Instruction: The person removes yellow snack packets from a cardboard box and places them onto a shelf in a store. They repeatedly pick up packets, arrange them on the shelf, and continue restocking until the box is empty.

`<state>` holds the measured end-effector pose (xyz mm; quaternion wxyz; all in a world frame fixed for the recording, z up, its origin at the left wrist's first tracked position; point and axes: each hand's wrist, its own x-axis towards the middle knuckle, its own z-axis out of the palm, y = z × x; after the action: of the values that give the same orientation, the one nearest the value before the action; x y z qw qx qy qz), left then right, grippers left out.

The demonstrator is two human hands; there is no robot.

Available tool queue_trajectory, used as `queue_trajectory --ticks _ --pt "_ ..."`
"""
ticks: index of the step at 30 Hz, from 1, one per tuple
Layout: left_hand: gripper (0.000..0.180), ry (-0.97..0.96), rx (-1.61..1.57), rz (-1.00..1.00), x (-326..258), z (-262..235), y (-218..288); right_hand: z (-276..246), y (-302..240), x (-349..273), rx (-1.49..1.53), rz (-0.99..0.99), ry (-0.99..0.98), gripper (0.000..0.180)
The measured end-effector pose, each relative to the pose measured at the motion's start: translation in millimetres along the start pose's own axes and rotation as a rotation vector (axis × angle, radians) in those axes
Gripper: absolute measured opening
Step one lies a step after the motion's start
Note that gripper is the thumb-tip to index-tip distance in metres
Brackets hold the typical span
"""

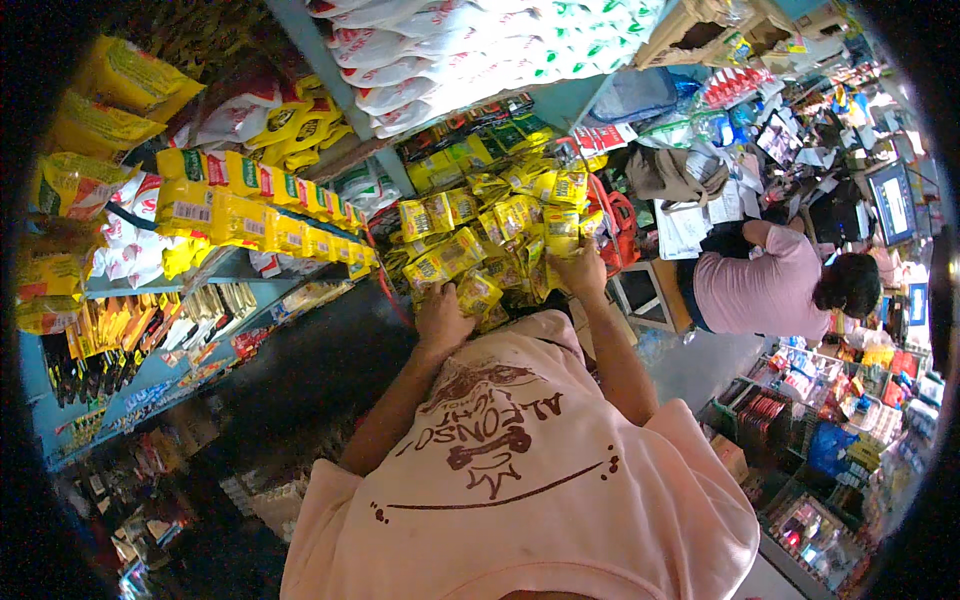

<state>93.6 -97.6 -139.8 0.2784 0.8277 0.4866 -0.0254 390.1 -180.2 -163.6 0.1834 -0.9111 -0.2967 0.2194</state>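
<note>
A heap of shiny yellow sachets [500, 220], some joined in strips, lies in front of me against the shelf. At its near left edge my left hand [443, 315] is closed on a yellow sachet strip [447, 258], its fingertips partly covered by the packets. On the right side my right hand [580, 270] grips another strip of yellow sachets [561, 230], with the thumb and fingers curled at its lower end. Red rims or handles [617, 222] show beside the heap, partly hidden.
Strips of yellow packets [250, 205] hang at the left. White packs [480, 50] fill the shelf above. A person in a pink shirt [760, 285] bends over a cluttered counter at the right, near a monitor [892, 205]. Sachets hang along the lower left shelf [140, 330].
</note>
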Motion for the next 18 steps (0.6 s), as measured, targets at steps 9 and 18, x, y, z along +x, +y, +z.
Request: queue_trajectory --ticks 9,18 --pt "0.082 -0.129 -0.306 0.177 10 14 -15 -37 -35 -20 0.19 -0.227 -0.012 0.057" --pt "0.082 -0.304 -0.792 0.464 27 -148 55 -125 -125 -90 0.297 -0.709 -0.647 0.052"
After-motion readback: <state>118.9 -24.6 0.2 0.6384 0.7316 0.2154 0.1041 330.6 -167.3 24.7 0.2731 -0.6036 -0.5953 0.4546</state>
